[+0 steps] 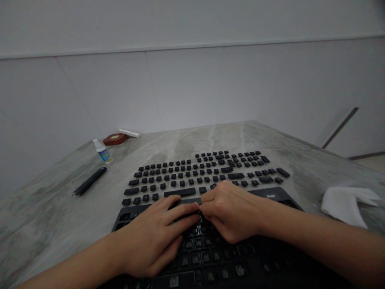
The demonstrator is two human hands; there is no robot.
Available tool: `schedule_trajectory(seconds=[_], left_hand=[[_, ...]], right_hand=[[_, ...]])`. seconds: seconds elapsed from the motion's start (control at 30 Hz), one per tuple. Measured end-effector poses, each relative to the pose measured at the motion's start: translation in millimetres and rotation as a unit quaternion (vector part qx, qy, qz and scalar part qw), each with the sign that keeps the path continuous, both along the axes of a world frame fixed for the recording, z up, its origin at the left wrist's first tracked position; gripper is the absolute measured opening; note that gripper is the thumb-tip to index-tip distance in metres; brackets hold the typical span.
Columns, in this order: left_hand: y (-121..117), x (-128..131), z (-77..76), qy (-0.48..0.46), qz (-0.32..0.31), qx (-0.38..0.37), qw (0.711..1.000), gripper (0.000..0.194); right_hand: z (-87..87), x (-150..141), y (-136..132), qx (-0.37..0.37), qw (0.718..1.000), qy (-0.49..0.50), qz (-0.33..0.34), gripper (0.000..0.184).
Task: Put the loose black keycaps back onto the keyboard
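A black keyboard (pixel 198 257) lies in front of me with most of its key sockets bare. My left hand (pixel 156 237) rests over its upper left part, fingers stretched out and apart, the index fingertip near the top edge. Against those fingertips, my right hand (pixel 230 210) is closed in a pinch at the keyboard's top edge. Whatever it may hold is hidden by the fingers. Just beyond the keyboard, many loose black keycaps (pixel 188 174) lie in rows, with a long space bar key (pixel 179 192) in the nearest row.
On the left of the marble-patterned table (pixel 60 224) are a black stick-like object (pixel 90 181) and a small white-capped bottle (pixel 102 151). Behind them sit a reddish-brown box (pixel 114 139) and a white strip (pixel 129 133). A white cloth (pixel 345 204) lies at the right; a wall stands behind.
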State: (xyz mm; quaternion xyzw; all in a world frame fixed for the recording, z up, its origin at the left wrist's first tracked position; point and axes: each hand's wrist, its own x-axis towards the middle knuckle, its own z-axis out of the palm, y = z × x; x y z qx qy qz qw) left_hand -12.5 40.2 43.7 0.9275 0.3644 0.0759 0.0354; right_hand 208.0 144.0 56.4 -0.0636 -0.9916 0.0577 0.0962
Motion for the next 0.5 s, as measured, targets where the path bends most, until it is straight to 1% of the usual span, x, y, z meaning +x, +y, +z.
schedule_trajectory(seconds=[0.17,0.27,0.37,0.5], left_hand=[[2,2,3.6,-0.019,0.007,-0.030,0.999,0.059],[3,2,5.3,-0.029,0.005,-0.042,0.999,0.058],[2,1,4.6,-0.025,0.004,-0.041,0.999,0.058],[0,-2,0.6,-0.020,0.011,-0.034,0.999,0.059]], right_hand=[[-6.4,1,1,0.038,0.999,0.022,0.030,0.007],[-9.0,1,2,0.041,0.998,0.033,0.042,0.006],[-14.6,0,5,0.014,0.996,0.077,0.048,0.007],[-25.7,0,15,-0.055,0.984,0.164,0.049,0.015]])
